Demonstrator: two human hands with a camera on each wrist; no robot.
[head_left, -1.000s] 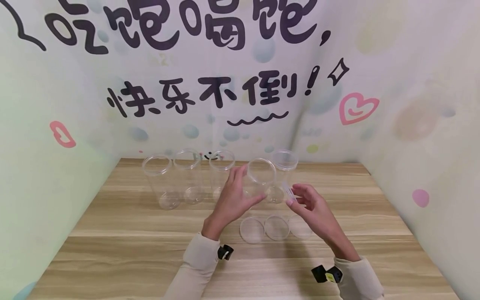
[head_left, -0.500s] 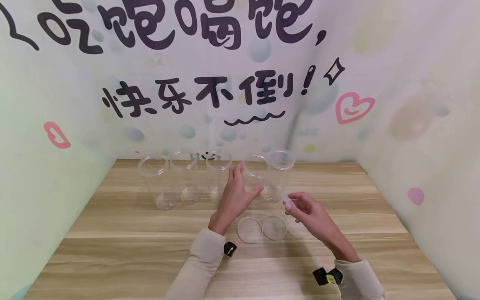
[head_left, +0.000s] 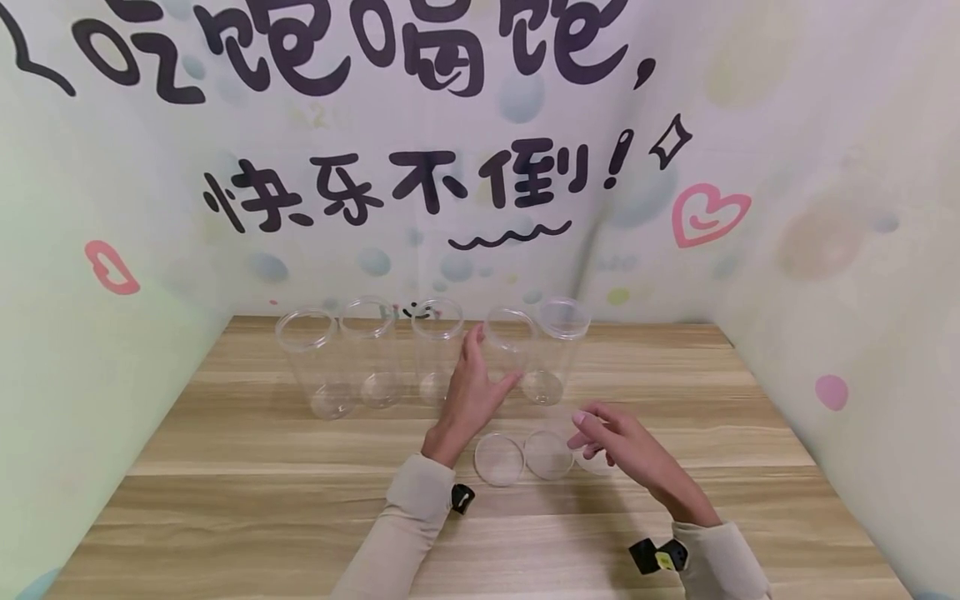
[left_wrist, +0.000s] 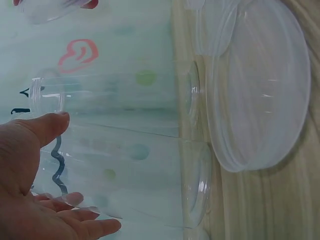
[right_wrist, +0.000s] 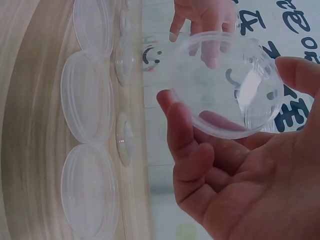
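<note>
A clear plastic cup stands fourth from the left in a row at the back of the table. My left hand holds this cup, thumb on the near side and fingers on the far side; in the left wrist view the cup wall shows between them. My right hand is held above the table, front right of the row. In the right wrist view it pinches a round clear lid by its edge between thumb and fingers. From the head camera this lid hardly shows.
Three clear lids lie side by side in front of the cups: left, middle and right, the last partly behind my right hand. The rightmost cup has a thicker rim, like a fitted lid. Three other cups stand left.
The cup at my left hand has gone from tilted to more upright, slightly back into the row. My right hand has come down toward the front with its lid.
</note>
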